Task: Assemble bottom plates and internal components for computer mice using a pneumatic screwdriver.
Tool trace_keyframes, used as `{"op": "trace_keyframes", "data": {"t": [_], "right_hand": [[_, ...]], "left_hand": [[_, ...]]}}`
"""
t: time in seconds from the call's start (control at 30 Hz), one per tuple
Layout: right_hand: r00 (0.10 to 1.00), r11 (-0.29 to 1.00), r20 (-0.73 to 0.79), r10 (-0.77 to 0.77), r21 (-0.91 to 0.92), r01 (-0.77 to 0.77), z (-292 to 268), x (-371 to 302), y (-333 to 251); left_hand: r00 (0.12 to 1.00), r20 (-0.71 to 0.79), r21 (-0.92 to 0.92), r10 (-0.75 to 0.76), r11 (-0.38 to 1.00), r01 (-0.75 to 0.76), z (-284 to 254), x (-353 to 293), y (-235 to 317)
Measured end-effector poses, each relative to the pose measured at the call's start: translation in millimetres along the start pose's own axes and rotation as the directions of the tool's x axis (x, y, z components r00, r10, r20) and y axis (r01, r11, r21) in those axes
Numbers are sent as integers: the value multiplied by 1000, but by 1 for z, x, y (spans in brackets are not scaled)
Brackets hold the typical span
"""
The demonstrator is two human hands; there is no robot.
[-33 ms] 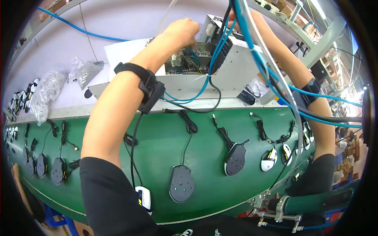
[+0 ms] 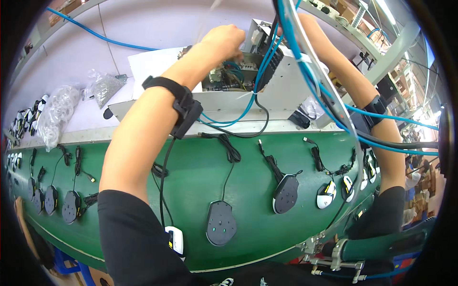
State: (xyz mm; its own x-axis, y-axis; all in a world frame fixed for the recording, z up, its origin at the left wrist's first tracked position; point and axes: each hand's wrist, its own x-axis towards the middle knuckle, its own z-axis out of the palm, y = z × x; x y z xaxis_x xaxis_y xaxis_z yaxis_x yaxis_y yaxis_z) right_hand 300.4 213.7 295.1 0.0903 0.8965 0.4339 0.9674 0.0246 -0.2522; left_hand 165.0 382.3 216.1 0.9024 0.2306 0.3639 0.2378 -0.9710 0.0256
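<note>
My left hand [image 2: 225,39] is raised over the open top of a white metal machine housing [image 2: 284,90]. Its fingers are curled down, and what they hold, if anything, is hidden. Below them, metal fittings and thin wires [image 2: 233,71] show inside the housing. My right hand [image 2: 292,25] reaches to the far right end of the housing, beside an upright metal panel [image 2: 260,31]. Blue air tubes [image 2: 291,35] cross in front of it and cover most of its fingers. Both forearms carry black straps, the left one with a small black box [image 2: 187,117].
A green conveyor belt [image 2: 257,238] carries computer mice, some underside up like the black-bottomed one [image 2: 221,223], others showing white shells [image 2: 326,194]. Clear plastic bags [image 2: 58,117] lie at the left of the ledge. A green cylindrical tool [image 2: 372,250] is at lower right.
My left hand and forearm have shifted slightly to the right. The blue and clear tubes near my right arm have swung a little to the left. The mice stay nearly in place.
</note>
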Motion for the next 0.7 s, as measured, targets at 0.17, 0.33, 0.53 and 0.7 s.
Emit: {"op": "trace_keyframes", "data": {"t": [0.17, 0.33, 0.53, 0.7], "right_hand": [[962, 962, -44, -271, 12, 272, 31, 22, 1], [970, 980, 145, -194, 80, 184, 34, 30, 10], [968, 964, 168, -186, -157, 213, 40, 30, -6], [982, 979, 28, -188, -73, 190, 44, 26, 7]], "left_hand": [[973, -202, 95, 113, 991, -95, 26, 5, -15], [982, -74, 139, 172, 977, -160, 5, -2, -1], [981, -71, 165, 181, 972, -168, 6, -7, -6], [972, -103, 150, 210, 970, -193, 7, -8, -7]]}}
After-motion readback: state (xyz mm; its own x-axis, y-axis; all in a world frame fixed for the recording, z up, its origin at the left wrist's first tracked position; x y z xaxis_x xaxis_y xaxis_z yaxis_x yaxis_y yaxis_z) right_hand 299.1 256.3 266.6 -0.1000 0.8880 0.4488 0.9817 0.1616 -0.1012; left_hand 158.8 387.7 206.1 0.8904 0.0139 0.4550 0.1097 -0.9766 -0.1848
